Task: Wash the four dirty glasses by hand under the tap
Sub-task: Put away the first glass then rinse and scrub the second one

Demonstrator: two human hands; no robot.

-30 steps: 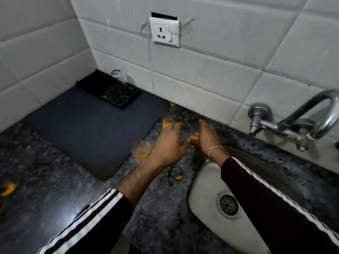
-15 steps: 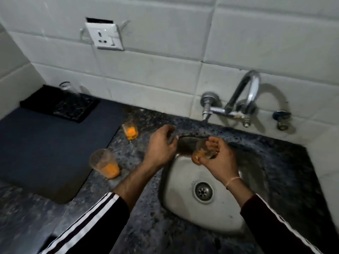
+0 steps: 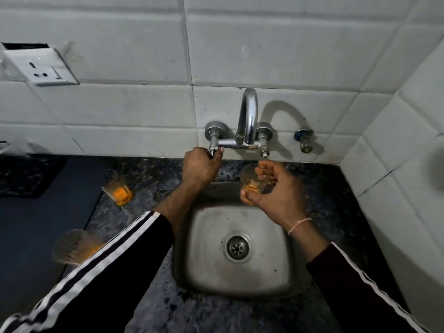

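My right hand (image 3: 276,191) grips a clear glass with orange residue (image 3: 248,179) over the back of the steel sink (image 3: 206,267), just under the chrome tap's spout (image 3: 248,116). My left hand (image 3: 200,165) is curled round the tap's left handle (image 3: 213,146). No water is visible. Two more glasses with orange dregs stand on the speckled counter left of the sink: one (image 3: 117,191) near the wall side, and one (image 3: 72,246) nearer me, partly behind my left sleeve.
A dark mat (image 3: 31,224) covers the counter at left, with a black tray (image 3: 26,174) at its far end. A wall socket (image 3: 40,68) sits upper left. A small valve (image 3: 304,140) juts from the tiles right of the tap. A white tiled wall closes the right side.
My view has swung right onto the sink. My right hand carried the glass up under the spout. My left hand left the counter and took hold of the tap handle.
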